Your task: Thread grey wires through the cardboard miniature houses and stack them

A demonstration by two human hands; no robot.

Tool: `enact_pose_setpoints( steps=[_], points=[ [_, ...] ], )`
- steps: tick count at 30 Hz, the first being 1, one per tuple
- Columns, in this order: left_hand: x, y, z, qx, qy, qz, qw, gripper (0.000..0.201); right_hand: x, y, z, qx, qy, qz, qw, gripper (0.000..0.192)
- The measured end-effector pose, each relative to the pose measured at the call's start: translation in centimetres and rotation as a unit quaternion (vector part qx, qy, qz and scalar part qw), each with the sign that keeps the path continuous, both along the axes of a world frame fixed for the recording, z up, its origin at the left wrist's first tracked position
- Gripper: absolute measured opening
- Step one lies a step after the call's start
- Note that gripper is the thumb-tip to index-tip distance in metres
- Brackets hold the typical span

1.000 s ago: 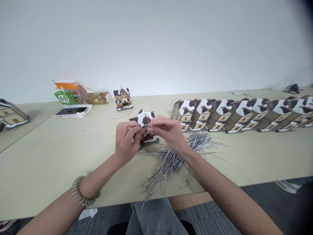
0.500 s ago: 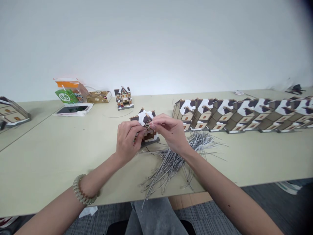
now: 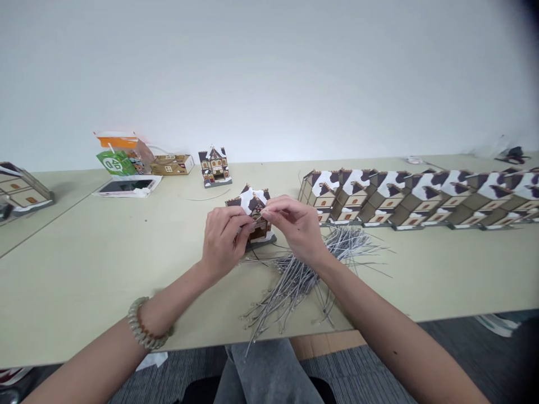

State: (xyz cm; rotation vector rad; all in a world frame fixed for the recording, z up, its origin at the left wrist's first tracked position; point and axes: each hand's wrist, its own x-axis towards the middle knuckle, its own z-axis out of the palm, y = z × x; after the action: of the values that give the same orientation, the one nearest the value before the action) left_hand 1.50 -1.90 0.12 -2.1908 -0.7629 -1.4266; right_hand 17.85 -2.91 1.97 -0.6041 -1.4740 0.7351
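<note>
Fingers (image 3: 275, 207) of two hands (image 3: 222, 238) (image 3: 300, 231) pinch at one miniature house (image 3: 251, 197).

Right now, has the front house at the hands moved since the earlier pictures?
No, the front house shows no visible shift against the back house.

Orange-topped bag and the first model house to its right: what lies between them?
In the head view, a brown box lies between the orange-topped bag and that model house.
</note>
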Motion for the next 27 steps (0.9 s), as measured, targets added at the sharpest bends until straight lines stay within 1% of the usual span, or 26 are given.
enact_pose_setpoints(
  steps=[5, 8, 12, 15, 19, 22, 24, 27],
  points=[
    [0.0, 0.1, 0.0, 0.001, 0.004, 0.000, 1.000, 0.013, -0.2, -0.1, -0.1, -0.019, 0.020, 0.017, 0.999, 0.003],
    [-0.1, 0.1, -0.1, 0.001, -0.002, 0.010, 1.000, 0.012, -0.2, -0.2, 0.0, -0.018, 0.013, 0.022, 1.000, 0.001],
    [-0.2, 0.2, 0.0, 0.002, -0.007, 0.019, 1.000, 0.012, -0.1, -0.2, 0.2, -0.001, 0.005, 0.022, 1.000, 0.013],
    [-0.2, 0.2, 0.0, 0.004, -0.008, 0.021, 1.000, 0.012, 0.0, -0.3, 0.2, 0.007, 0.009, 0.016, 1.000, 0.007],
    [-0.3, 0.2, 0.0, 0.008, -0.012, 0.022, 1.000, 0.012, 0.1, -0.3, 0.1, 0.002, 0.020, 0.040, 0.999, 0.003],
    [-0.6, 0.5, 0.2, 0.011, -0.007, 0.028, 1.000, 0.012, 0.1, -0.3, 0.1, 0.015, 0.016, 0.043, 0.999, 0.002],
    [-0.9, 1.0, 0.4, 0.007, -0.003, 0.042, 0.999, 0.019, 0.0, -0.3, 0.2, 0.028, 0.013, 0.036, 0.999, 0.003],
    [-1.6, 1.8, 0.6, -0.045, -0.013, 0.045, 0.998, 0.045, -0.1, -0.6, 0.3, 0.046, 0.019, 0.025, 0.998, 0.006]
  ],
)
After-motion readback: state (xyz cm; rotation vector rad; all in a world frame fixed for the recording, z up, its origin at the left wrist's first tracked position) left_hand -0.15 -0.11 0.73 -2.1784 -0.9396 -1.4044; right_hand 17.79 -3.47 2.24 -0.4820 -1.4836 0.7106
